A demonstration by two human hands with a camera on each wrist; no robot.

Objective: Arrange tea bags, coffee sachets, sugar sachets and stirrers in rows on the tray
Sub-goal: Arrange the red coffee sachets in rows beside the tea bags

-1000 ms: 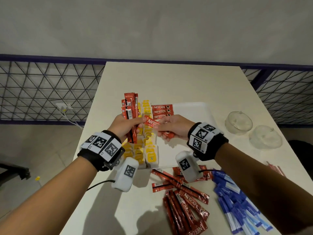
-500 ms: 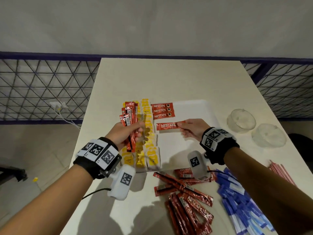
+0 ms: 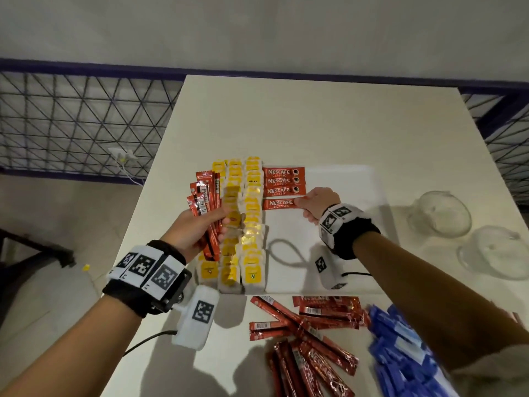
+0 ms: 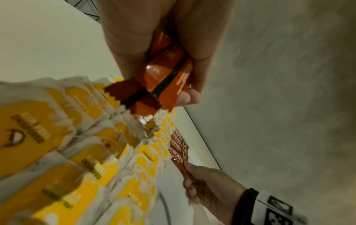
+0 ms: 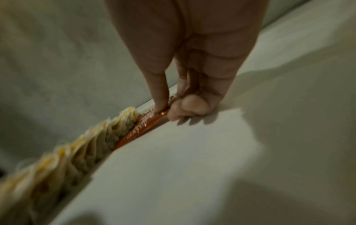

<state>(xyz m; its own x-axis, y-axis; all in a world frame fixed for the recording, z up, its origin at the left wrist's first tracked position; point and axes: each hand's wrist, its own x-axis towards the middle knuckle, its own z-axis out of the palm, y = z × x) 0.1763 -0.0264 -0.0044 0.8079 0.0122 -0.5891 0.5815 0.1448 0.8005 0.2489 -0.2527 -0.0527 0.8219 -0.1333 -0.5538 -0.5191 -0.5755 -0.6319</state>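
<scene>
Fingers (image 5: 159, 97) of right hand (image 3: 319, 203) pinching right end of fourth coffee sachet (image 3: 279, 204), long axis crosswise, apparently flat on tray (image 3: 343, 242) just below three laid sachets (image 3: 283, 181). Left hand (image 3: 197, 227) gripping spare bundle (image 3: 204, 202) over tea bags (image 3: 252, 224), farther off.

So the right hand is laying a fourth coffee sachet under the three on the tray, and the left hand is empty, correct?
Not quite. The left hand is not empty: it grips a bundle of coffee sachets, as the head view shows. The right hand does pinch the fourth sachet below three on the tray.
</scene>
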